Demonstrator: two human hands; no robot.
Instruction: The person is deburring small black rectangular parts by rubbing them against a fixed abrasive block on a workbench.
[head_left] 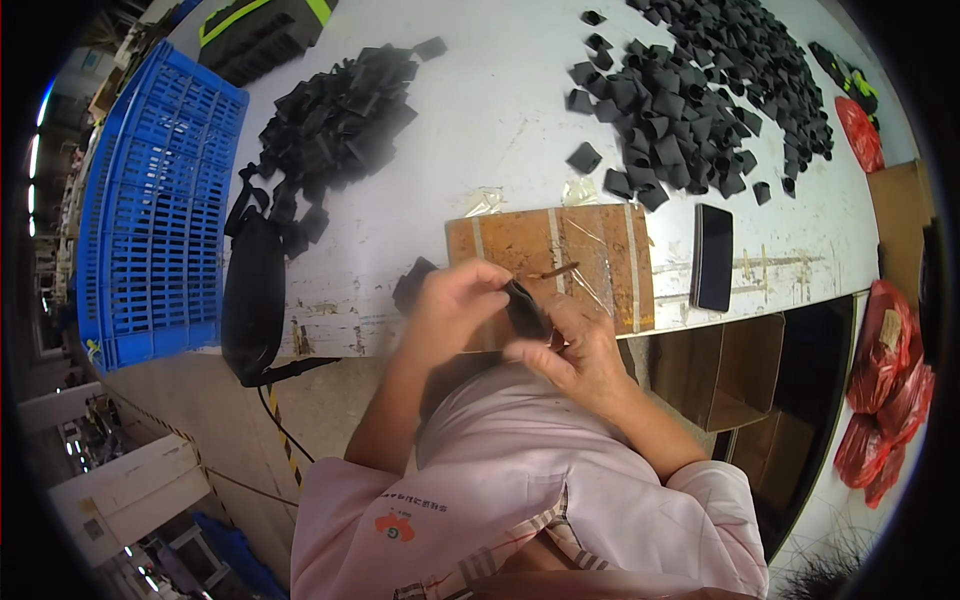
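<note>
Above the table's near edge, both hands hold a small black fabric piece (526,312). My left hand (462,302) pinches its upper left side with thumb and fingers. My right hand (582,348) grips it from the right, the thumb stretched toward the left. Just beyond the right fingers shows a thin brown, pointed stick-like thing (556,270); whether a hand holds it I cannot tell. Under the hands lies a worn brown board (625,262) with strips of clear tape. Another black piece (412,284) rests on the table beside my left hand, partly hidden by it.
A heap of flat black pieces (340,115) lies at the far left, and a wide heap of black looped pieces (680,125) at the far right. A blue crate (165,200) and a black pouch (254,295) flank the left. A dark phone (712,258) lies right of the board.
</note>
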